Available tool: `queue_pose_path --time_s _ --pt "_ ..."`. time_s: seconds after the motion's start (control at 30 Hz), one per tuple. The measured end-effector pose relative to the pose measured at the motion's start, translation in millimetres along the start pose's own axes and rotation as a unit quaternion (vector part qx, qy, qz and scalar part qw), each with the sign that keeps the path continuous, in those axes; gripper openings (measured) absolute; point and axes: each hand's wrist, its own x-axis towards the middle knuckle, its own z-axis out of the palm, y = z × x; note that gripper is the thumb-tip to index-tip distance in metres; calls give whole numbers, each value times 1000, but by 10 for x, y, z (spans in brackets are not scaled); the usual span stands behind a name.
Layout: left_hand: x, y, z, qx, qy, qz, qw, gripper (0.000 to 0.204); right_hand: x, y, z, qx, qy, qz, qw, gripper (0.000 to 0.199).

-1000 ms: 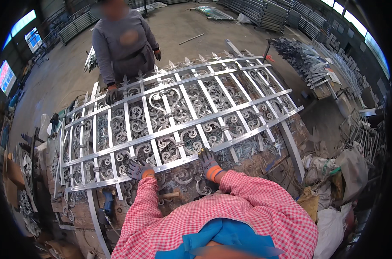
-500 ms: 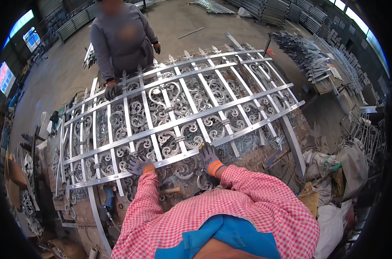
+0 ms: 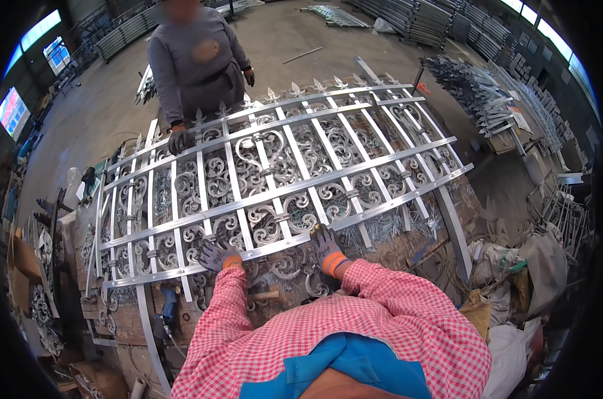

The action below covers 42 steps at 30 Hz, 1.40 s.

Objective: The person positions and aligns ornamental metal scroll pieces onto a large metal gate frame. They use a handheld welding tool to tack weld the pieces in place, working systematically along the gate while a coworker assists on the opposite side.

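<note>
A silvery metal fence panel [image 3: 275,194] lies across a worktable, its pointed tips facing a person [image 3: 198,60] who stands across from me. Curled scroll ornaments fill the gaps between its bars. On its near rail, left of the middle, sits my gloved left hand [image 3: 218,257], fingers bent over the metal. My right hand [image 3: 327,249], in a matching grey glove with an orange cuff, holds the same rail further right, fingertips on top. The undersides of both grips are hidden. At the far left, the other person's dark-gloved hand [image 3: 178,140] touches the panel.
Loose scroll pieces [image 3: 287,267] and a wooden handle [image 3: 264,295] lie on the table near me. A blue power tool [image 3: 169,307] is at the lower left. Spear-tipped bars [image 3: 464,86] are piled at the right, near sacks [image 3: 544,266]. A rod [image 3: 301,55] lies on the floor.
The whole view has shifted slightly, the scene sitting a little lower and further right. Both my hands stay on the near rail, and the other person's hand remains at the panel's far left.
</note>
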Motion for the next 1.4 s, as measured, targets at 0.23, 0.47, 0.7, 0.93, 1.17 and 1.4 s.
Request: queue_pose_path --time_s 0.23,0.47,0.7,0.93,1.17,1.4 --pt "33 -25 79 -11 19 5 1000 75 71 -16 122 29 28 4 999 67" --pt "9 16 66 -11 -1 0 1000 76 127 -41 274 42 36 21 998 70" --pt "52 -90 294 -9 70 104 992 83 29 -8 81 46 33 10 998 82" --pt "133 206 187 39 -60 54 996 86 63 41 30 62 10 -14 998 97" --pt "56 300 103 72 -25 58 995 86 638 564 -839 285 -2 -2 958 58" --pt "67 367 -58 96 -83 52 991 84 2174 755 -1028 294 177 67 937 79"
